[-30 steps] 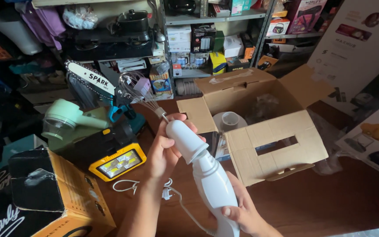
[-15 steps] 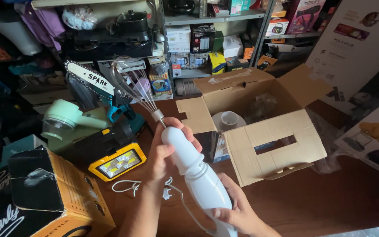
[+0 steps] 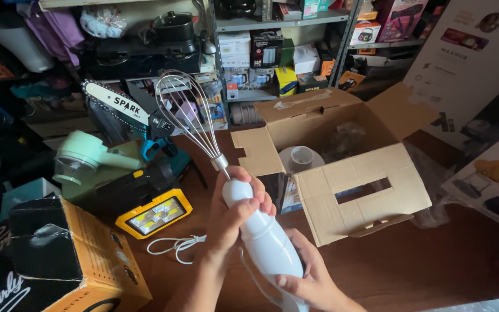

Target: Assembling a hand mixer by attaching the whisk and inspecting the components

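Observation:
I hold a white hand blender body over a dark wooden table, tilted up and to the left. A wire whisk sticks out of its top end. My left hand wraps around the upper part, just under the whisk's metal collar. My right hand grips the lower part from beneath. A thin white cord hangs from the bottom of the blender.
An open cardboard box with a white cup-like part inside stands right of my hands. To the left lie a yellow work light, a mint-green appliance, a small chainsaw, an orange-and-black box. Cluttered shelves fill the back.
The blender has been raised and tipped more upright, so the whisk now stands higher. My left hand has closed more tightly around the top of the body.

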